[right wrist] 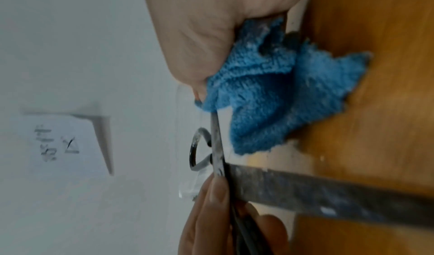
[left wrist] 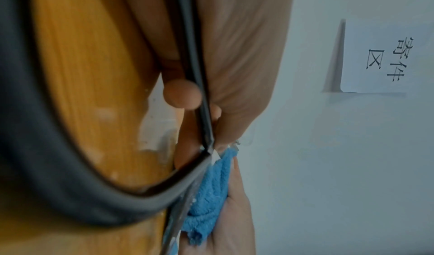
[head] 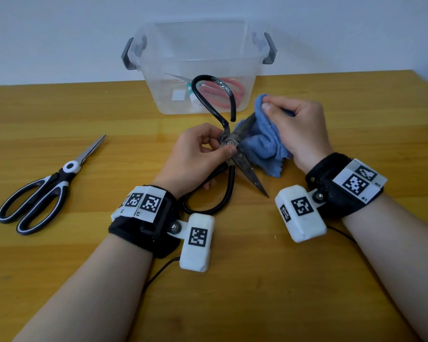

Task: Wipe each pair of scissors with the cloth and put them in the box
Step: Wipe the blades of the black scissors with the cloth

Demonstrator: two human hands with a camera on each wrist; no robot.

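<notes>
so, from the head view, the job looks partway through. the left hand (head: 198, 149) pinches the black-handled scissors (head: 229, 141) at the pivot, thumb and fingers curled tight round it, blades spread wide open above the wooden table (head: 84, 267). the right hand (head: 299, 129) is clenched on the blue cloth (head: 265, 144), which is wrapped over the upper blade; the lower blade points down toward the person, bare and dull. behind them the clear box (head: 200, 70) holds at least one red-handled pair and something pale with a teal part, too blurred through the plastic to name. well off to the left lies a black-and-white pair of scissors (head: 47, 186), closed, flat on the table, touched by nothing.

in the left wrist view, the fingers (left wrist: 183, 93) press against a thin black handle loop, and the cloth (left wrist: 211, 190) sits bunched against the blade just past the pivot.

in the right wrist view, the cloth (right wrist: 277, 95) hangs from the fist, and the free blade (right wrist: 328, 190) runs across the frame, speckled with pale spots, so it seems to need wiping yet.

by my reckoning: some scissors are boxed, this pair is mid-wipe and not yet put away, and the black-and-white pair has both steps left.
</notes>
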